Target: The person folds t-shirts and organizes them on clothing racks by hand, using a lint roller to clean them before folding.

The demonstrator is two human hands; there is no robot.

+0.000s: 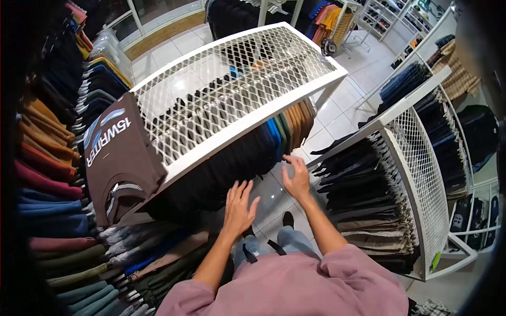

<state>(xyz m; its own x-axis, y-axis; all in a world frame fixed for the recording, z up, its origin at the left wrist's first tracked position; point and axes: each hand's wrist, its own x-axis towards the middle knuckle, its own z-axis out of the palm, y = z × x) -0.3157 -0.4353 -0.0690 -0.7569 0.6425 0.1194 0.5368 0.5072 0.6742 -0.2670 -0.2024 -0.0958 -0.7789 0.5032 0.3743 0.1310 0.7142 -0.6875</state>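
My left hand [241,206] is held out with its fingers spread, just in front of the dark garments [221,171] hanging under a white mesh-topped rack [247,118]. My right hand [296,176] is also open, near the blue, green and brown garments [287,129] at the right end of that row. Neither hand holds anything. Whether the left fingertips touch the dark cloth, I cannot tell. A folded brown T-shirt [118,152] with white lettering lies on the left end of the rack top.
At the right stands another white mesh rack [421,184] with dark and beige garments [363,210] hanging beside it. Rows of coloured clothes [47,174] line the left side. Tiled floor [271,195] shows between the racks. More clothes [327,21] hang at the back.
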